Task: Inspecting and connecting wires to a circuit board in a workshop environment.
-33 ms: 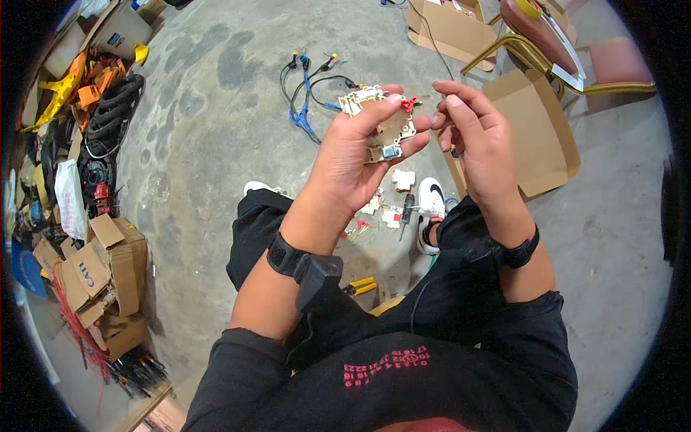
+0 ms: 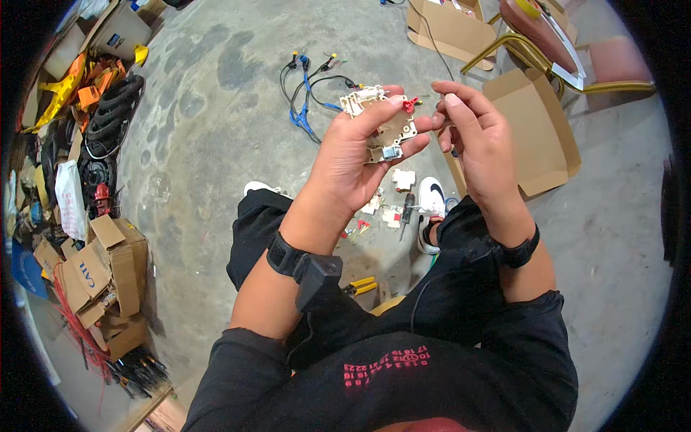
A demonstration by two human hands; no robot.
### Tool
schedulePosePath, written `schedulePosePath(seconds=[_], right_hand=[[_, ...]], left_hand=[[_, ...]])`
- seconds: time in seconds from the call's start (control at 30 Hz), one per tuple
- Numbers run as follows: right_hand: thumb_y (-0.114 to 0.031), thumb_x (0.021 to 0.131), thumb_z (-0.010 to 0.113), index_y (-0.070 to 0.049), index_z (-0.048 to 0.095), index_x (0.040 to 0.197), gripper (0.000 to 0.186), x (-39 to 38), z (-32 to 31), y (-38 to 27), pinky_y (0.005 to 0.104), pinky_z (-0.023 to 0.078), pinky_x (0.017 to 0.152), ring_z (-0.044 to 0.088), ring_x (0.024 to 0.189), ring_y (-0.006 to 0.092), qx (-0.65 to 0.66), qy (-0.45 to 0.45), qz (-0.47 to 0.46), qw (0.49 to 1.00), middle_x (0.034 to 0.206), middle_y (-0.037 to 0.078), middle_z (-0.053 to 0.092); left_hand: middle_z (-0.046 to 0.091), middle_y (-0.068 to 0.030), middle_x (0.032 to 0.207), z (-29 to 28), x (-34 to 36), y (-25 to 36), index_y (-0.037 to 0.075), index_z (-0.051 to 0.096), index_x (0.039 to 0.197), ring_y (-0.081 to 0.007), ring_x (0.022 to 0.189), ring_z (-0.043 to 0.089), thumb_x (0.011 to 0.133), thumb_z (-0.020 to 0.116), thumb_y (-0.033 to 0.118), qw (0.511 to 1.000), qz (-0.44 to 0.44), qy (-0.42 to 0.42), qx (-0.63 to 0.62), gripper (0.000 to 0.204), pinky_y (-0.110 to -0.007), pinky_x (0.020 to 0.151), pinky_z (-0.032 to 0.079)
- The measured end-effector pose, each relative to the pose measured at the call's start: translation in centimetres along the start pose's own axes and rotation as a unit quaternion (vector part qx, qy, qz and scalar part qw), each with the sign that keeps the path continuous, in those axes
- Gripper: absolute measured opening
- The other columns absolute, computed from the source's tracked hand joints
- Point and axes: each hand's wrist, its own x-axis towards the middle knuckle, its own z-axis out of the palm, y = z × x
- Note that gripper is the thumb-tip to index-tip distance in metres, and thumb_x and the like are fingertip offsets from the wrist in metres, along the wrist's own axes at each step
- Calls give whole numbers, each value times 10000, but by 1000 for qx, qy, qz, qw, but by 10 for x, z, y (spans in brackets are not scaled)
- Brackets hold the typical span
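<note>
My left hand (image 2: 342, 155) grips an open cream plastic housing (image 2: 389, 129), its thumb across the face and its fingers beneath. A small red part (image 2: 410, 106) sits at the housing's right edge, and a blue-grey block (image 2: 391, 153) is in its lower end. Just to the right, my right hand (image 2: 479, 137) is closed in a pinch, its fingertips close to the housing. Whatever is between those fingertips is too small to make out. Below, on the floor, lie a screwdriver (image 2: 407, 209), white plastic pieces (image 2: 403, 180) and small red parts (image 2: 362, 225).
Blue-and-black cables (image 2: 302, 119) lie ahead on the concrete. An open cardboard box (image 2: 536, 129) stands at right near a gold-framed chair (image 2: 504, 42). Yellow-handled pliers (image 2: 361, 286) rest between my legs. Cardboard boxes (image 2: 93, 273) and a black coiled hose (image 2: 115, 108) line the left.
</note>
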Motion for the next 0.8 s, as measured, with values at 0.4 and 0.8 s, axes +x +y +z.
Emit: schedulePosePath(seconds=[0.4, 0.8], right_hand=[[-152, 961, 614, -26, 676, 1100, 198, -2, 5, -1, 217, 479, 682, 633, 798, 88, -137, -36, -89, 986, 875, 33, 649], [-163, 917, 658, -60, 725, 1048, 180, 1, 4, 8, 245, 476, 682, 629, 754, 112, -277, -43, -191, 941, 871, 42, 700]], left_hand=[[679, -82, 981, -3, 7, 1, 43, 618, 1061, -199, 897, 692, 891, 687, 173, 998, -9, -11, 54, 225, -270, 656, 585], [680, -17, 891, -10, 11, 6, 88, 655, 958, -129, 797, 651, 864, 713, 234, 988, 44, -9, 147, 183, -274, 641, 523]])
